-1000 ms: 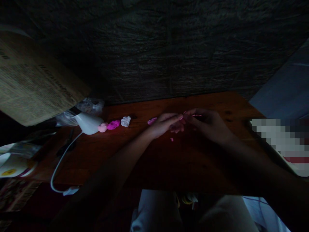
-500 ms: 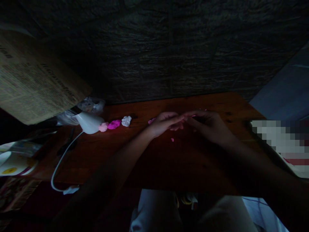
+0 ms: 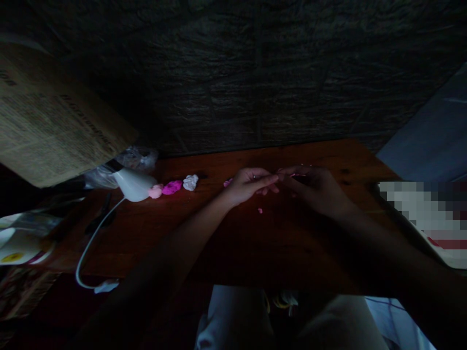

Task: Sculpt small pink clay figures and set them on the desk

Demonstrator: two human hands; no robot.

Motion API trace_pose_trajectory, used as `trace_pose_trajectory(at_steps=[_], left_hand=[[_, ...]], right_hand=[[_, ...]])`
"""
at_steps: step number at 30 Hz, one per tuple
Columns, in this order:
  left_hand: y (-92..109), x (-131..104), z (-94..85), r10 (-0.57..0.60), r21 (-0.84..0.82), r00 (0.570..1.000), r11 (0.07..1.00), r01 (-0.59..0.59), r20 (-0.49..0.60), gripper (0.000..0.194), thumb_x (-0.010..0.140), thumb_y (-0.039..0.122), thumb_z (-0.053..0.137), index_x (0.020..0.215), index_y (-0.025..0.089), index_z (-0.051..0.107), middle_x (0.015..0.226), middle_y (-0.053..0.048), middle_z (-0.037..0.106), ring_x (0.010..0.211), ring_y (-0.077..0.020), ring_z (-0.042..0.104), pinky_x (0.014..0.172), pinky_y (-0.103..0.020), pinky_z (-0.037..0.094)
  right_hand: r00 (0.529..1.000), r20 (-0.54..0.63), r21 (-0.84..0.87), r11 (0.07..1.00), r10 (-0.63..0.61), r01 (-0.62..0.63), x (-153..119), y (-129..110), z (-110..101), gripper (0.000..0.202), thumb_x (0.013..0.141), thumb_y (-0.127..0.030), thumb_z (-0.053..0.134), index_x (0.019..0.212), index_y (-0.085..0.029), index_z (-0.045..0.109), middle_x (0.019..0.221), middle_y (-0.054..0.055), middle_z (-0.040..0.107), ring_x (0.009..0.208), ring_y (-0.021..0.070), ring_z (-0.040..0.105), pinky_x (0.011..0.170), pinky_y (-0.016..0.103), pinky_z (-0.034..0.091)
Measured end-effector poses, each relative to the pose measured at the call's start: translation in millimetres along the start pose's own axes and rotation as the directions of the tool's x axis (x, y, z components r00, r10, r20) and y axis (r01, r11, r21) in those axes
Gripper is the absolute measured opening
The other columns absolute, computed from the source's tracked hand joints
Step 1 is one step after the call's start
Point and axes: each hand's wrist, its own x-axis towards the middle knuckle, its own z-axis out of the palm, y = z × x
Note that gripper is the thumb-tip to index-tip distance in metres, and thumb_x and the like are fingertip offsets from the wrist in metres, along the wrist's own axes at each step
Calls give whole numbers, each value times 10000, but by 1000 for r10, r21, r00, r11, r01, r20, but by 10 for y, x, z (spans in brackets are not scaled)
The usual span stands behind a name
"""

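Observation:
My left hand and my right hand meet fingertip to fingertip above the wooden table. Both are pinched closed; whatever lies between the fingertips is too small and dark to make out. Just below them is a small pink bit, and a pink piece shows partly behind my left hand. Further left, a light pink lump, a magenta lump and a white lump form a row. Tiny pink bits show beyond my right hand.
A white lamp-like object with a cable stands at the left, near a plastic bag and a printed paper shade. A white cup is at the left edge, a blurred tray-like object at the right.
The fingers have shifted slightly where they meet. My left hand's lower fingers are curled a little differently; the lumps on the table stay put.

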Motion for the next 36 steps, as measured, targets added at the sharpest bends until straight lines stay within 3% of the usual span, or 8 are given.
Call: trace_pose_trajectory(at_steps=[10, 17, 22, 31, 36], left_hand=[[-52, 13, 12, 19, 103, 1000, 995, -20, 9, 445, 915, 554, 649, 966, 122, 739, 924, -111, 781, 566, -58, 510, 506, -209, 345], [-97, 46, 1, 87, 85, 986, 993, -76, -142, 307, 772, 345, 825, 987, 137, 754, 920, -55, 763, 684, -82, 613, 583, -215, 431], [-103, 51, 0, 91, 96, 982, 992, -76, -164, 298, 760, 320, 836, 993, 143, 783, 1001, -79, 784, 754, -99, 644, 619, -225, 461], [-61, 31, -3, 175, 169, 971, 975, -147, -165, 179, 810, 304, 806, 903, 151, 792, 870, -48, 769, 674, -78, 599, 624, -219, 465], [-51, 30, 26, 99, 159, 973, 985, -66, -207, 176, 814, 279, 793, 938, 154, 796, 885, -52, 768, 675, -78, 597, 595, -212, 448]], right_hand=[[991, -72, -142, 985, -114, 103, -9, 2, 6, 372, 882, -583, 692, 885, -229, 806, 917, 97, 805, 852, 267, 746, 816, 398, 583], [993, -102, -151, 988, -53, 37, 10, 42, -13, 364, 865, -581, 717, 884, -233, 823, 936, 97, 817, 891, 276, 754, 861, 418, 586], [996, -85, -140, 990, -37, 24, 14, 48, -12, 395, 865, -609, 711, 887, -233, 830, 921, 95, 817, 846, 270, 750, 838, 428, 593], [998, -64, -89, 996, 9, -14, 18, 48, -15, 385, 853, -620, 726, 890, -252, 835, 863, 82, 800, 786, 255, 726, 684, 378, 590], [998, -70, -77, 997, 8, -13, 23, 47, -7, 390, 849, -623, 724, 875, -247, 826, 868, 79, 801, 793, 244, 733, 710, 369, 595]])
